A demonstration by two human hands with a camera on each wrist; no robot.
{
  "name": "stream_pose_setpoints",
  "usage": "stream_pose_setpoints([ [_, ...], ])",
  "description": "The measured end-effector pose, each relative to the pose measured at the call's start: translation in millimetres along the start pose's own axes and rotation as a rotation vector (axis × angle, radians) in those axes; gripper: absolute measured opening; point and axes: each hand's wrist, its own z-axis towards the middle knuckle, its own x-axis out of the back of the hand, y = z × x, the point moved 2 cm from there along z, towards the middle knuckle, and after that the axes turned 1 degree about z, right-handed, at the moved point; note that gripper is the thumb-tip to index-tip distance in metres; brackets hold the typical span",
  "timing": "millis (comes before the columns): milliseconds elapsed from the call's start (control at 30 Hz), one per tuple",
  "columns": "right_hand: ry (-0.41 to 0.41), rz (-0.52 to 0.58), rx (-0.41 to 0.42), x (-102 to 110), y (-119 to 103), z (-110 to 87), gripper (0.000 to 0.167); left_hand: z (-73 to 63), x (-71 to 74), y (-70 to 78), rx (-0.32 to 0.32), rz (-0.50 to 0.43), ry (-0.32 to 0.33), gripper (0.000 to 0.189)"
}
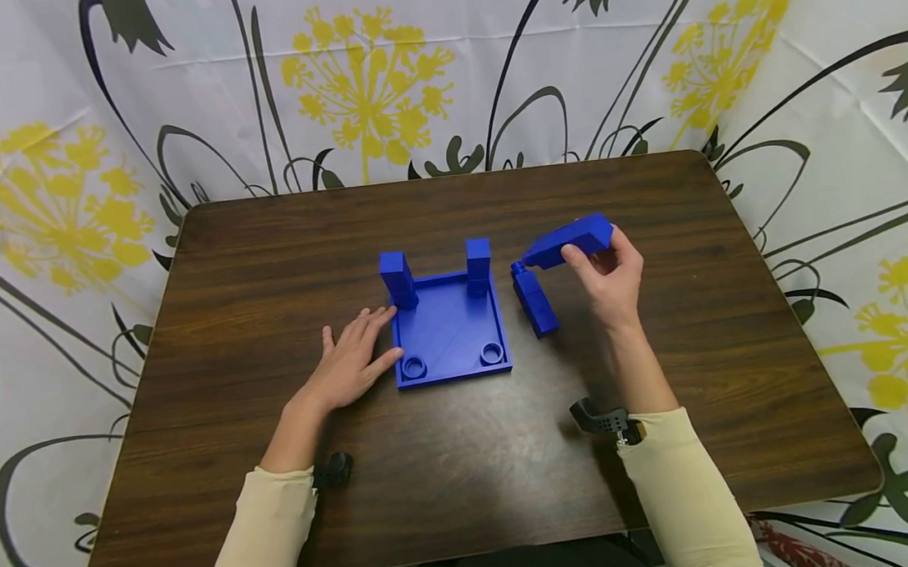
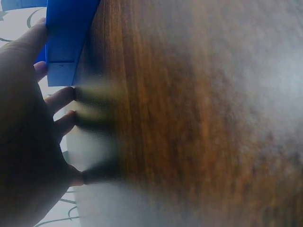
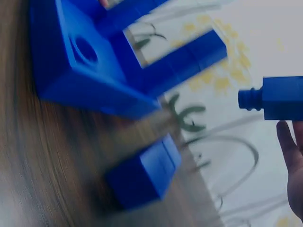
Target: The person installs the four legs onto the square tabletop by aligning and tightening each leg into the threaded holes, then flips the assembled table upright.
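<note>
A square blue tray-like base point(image 1: 454, 333) with a raised rim lies on the table. Two blue square posts, a left one point(image 1: 398, 280) and a right one point(image 1: 479, 268), stand upright in its far corners. Its near corners carry round sockets point(image 1: 491, 345). My left hand point(image 1: 349, 360) lies spread at the base's left edge, fingertips and thumb touching the rim. Raised over the table on the right, a third blue post point(image 1: 570, 242) is pinched by my right hand point(image 1: 612, 282); its threaded stud point(image 3: 250, 99) points left in the right wrist view. Beneath it lies another blue post point(image 1: 535, 301).
The brown wooden table point(image 1: 695, 308) has rounded corners. Behind it and at both sides hangs a white curtain point(image 1: 214, 92) with yellow and grey flower prints. Black wrist cameras, such as the right one point(image 1: 600, 417), sit on both forearms.
</note>
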Motion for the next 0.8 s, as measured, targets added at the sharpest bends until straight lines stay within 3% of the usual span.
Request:
stream_pose_setpoints([
  [233,-0.239,0.055,-0.082,-51.1,-3.5,-14.7,0.031,0.4,0.7,0.3,0.001,0.002,0.002,0.070],
  [500,-0.606,-0.005,-0.180,-103.4,14.6,-47.0,0.025,1.8,-0.5,-0.2,0.014,-0.001,-0.002,0.069],
  [600,-0.684,0.004,-0.217,-115.8,21.8,-58.3,0.024,1.9,-0.6,-0.3,0.009,-0.005,0.000,0.069],
  [800,-0.763,0.061,-0.271,-134.7,32.1,-75.7,0.033,0.4,-1.4,-2.1,-0.019,-0.008,0.017,0.068],
])
